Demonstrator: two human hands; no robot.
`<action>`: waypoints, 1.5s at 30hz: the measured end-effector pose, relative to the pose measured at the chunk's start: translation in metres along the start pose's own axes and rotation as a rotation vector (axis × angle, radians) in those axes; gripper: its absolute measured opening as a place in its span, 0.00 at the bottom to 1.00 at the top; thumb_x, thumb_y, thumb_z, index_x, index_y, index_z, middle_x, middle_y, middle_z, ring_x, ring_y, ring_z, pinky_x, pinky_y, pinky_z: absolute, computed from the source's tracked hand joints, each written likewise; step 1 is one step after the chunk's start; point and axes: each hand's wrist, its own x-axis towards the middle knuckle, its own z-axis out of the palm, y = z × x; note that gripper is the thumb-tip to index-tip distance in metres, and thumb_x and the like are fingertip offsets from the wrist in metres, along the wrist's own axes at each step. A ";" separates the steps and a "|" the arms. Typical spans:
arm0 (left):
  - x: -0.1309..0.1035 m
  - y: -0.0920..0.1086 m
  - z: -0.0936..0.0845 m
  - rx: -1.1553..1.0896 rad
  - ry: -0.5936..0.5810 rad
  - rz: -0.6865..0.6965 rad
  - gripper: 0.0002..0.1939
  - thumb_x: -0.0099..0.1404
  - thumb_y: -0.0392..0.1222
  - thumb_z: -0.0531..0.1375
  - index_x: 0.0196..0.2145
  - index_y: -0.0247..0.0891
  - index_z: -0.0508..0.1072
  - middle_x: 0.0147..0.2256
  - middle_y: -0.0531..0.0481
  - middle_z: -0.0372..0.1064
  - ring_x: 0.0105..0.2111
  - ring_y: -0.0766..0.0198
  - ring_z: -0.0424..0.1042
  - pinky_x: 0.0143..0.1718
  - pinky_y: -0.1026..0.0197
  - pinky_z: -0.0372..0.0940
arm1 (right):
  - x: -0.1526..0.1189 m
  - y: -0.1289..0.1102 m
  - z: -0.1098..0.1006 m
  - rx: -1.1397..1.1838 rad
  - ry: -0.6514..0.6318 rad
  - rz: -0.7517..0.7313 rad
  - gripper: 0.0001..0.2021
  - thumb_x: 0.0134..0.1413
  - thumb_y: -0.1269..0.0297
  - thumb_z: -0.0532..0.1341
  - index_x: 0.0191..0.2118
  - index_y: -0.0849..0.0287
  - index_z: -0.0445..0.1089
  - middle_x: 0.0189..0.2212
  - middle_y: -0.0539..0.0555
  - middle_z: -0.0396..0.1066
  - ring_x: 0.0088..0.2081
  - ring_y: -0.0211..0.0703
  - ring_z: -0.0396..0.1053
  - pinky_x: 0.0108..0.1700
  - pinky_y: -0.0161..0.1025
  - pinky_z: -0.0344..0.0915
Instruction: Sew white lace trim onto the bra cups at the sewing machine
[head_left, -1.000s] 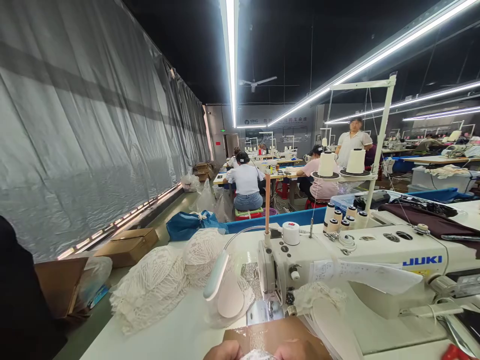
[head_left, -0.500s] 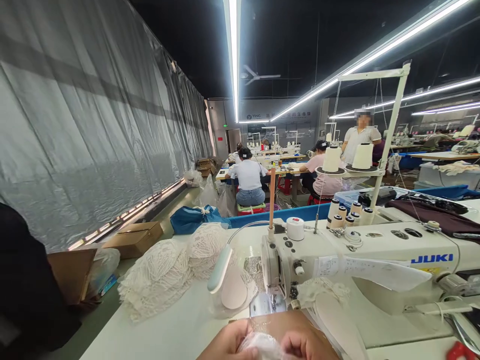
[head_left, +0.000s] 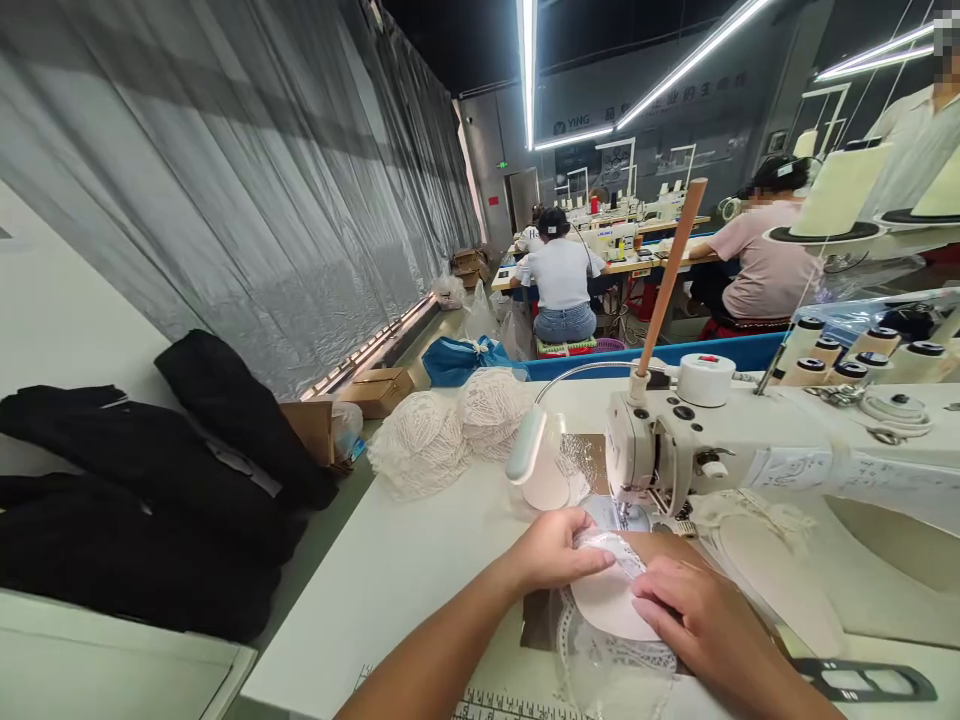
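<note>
My left hand [head_left: 556, 550] pinches the upper edge of a white lace piece [head_left: 611, 545] between thumb and fingers. On the right side of the same lace, my right hand [head_left: 694, 605] has its thumb and fingers closed, gripping the edge. Between my hands a smooth white rounded pad [head_left: 611, 602] lies under the lace edge. More sheer lace hangs below it toward the table's front. Just beyond my fingers is the needle area of a white sewing machine [head_left: 626, 450]; the lace is in front of it, and contact with the presser foot cannot be made out.
Bundles of white lace trim [head_left: 420, 445] lie left of a lamp on a bent neck [head_left: 527, 445]. Pale cut pieces [head_left: 780, 580] rest right of my hands. Thread cones [head_left: 840, 190] stand at right. Black garments [head_left: 150, 500] are at far left. Co-workers [head_left: 562, 275] sit ahead.
The view has tilted down and turned, so both forearms and the lace now show fully. My hands have spread the lace, and the rounded pad is now visible between them.
</note>
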 end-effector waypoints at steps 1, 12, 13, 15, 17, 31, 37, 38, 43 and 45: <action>0.002 -0.001 0.000 -0.020 -0.021 -0.001 0.16 0.53 0.51 0.63 0.33 0.36 0.67 0.27 0.56 0.61 0.27 0.68 0.59 0.27 0.65 0.53 | 0.000 -0.001 0.000 0.002 0.000 -0.003 0.14 0.62 0.56 0.53 0.30 0.53 0.70 0.27 0.49 0.67 0.30 0.38 0.65 0.32 0.35 0.58; 0.012 0.001 0.006 -0.151 -0.059 0.080 0.08 0.55 0.42 0.62 0.30 0.35 0.70 0.26 0.55 0.63 0.26 0.70 0.60 0.27 0.66 0.54 | 0.001 0.009 0.005 0.092 0.064 0.132 0.12 0.62 0.55 0.51 0.42 0.52 0.69 0.44 0.56 0.70 0.41 0.45 0.68 0.40 0.42 0.65; 0.011 0.001 0.008 -0.177 -0.066 0.087 0.10 0.56 0.44 0.62 0.30 0.34 0.70 0.26 0.55 0.63 0.25 0.70 0.60 0.26 0.66 0.54 | 0.002 0.008 0.006 0.097 0.072 0.150 0.12 0.61 0.55 0.52 0.43 0.52 0.69 0.46 0.56 0.69 0.42 0.46 0.68 0.40 0.42 0.65; 0.009 0.000 0.011 -0.228 -0.065 0.103 0.14 0.58 0.49 0.62 0.30 0.34 0.70 0.25 0.54 0.61 0.24 0.71 0.58 0.25 0.66 0.53 | 0.002 0.005 0.006 0.107 0.081 0.180 0.13 0.60 0.54 0.53 0.43 0.52 0.68 0.44 0.56 0.70 0.41 0.46 0.67 0.38 0.41 0.64; 0.009 -0.002 0.015 -0.274 -0.047 0.124 0.18 0.59 0.54 0.62 0.30 0.34 0.69 0.25 0.55 0.60 0.24 0.71 0.56 0.25 0.66 0.52 | 0.003 0.001 0.005 0.117 0.076 0.210 0.11 0.60 0.53 0.53 0.38 0.52 0.68 0.33 0.52 0.69 0.33 0.44 0.66 0.33 0.40 0.61; 0.006 -0.006 0.026 -0.365 0.059 0.238 0.22 0.60 0.60 0.61 0.31 0.36 0.65 0.24 0.56 0.57 0.24 0.71 0.55 0.26 0.66 0.51 | 0.004 -0.006 0.000 0.296 0.087 0.255 0.12 0.59 0.54 0.53 0.29 0.53 0.64 0.38 0.52 0.71 0.36 0.42 0.65 0.38 0.39 0.62; 0.004 -0.006 0.028 -0.260 0.154 0.278 0.18 0.64 0.56 0.57 0.31 0.36 0.66 0.24 0.56 0.57 0.25 0.70 0.55 0.27 0.65 0.52 | 0.004 -0.006 0.000 0.299 0.103 0.251 0.14 0.59 0.54 0.53 0.26 0.53 0.65 0.28 0.50 0.69 0.33 0.43 0.65 0.36 0.39 0.61; 0.003 -0.006 0.027 -0.244 0.154 0.281 0.17 0.64 0.55 0.57 0.30 0.36 0.66 0.24 0.56 0.57 0.25 0.70 0.55 0.28 0.65 0.52 | 0.005 -0.006 0.000 0.299 0.113 0.253 0.15 0.58 0.52 0.53 0.26 0.53 0.66 0.28 0.50 0.70 0.32 0.43 0.65 0.35 0.39 0.61; 0.002 -0.006 0.029 -0.229 0.109 0.274 0.16 0.65 0.53 0.56 0.30 0.36 0.68 0.23 0.56 0.58 0.24 0.70 0.55 0.27 0.65 0.52 | 0.006 -0.007 -0.001 0.298 0.151 0.294 0.19 0.58 0.47 0.51 0.26 0.53 0.68 0.30 0.52 0.71 0.33 0.43 0.66 0.34 0.37 0.62; 0.001 -0.005 0.030 -0.258 0.061 0.267 0.16 0.64 0.53 0.57 0.34 0.36 0.67 0.25 0.55 0.60 0.24 0.70 0.57 0.27 0.66 0.54 | 0.006 -0.008 -0.001 0.291 0.151 0.333 0.19 0.59 0.47 0.51 0.26 0.53 0.68 0.26 0.51 0.69 0.30 0.42 0.65 0.31 0.37 0.61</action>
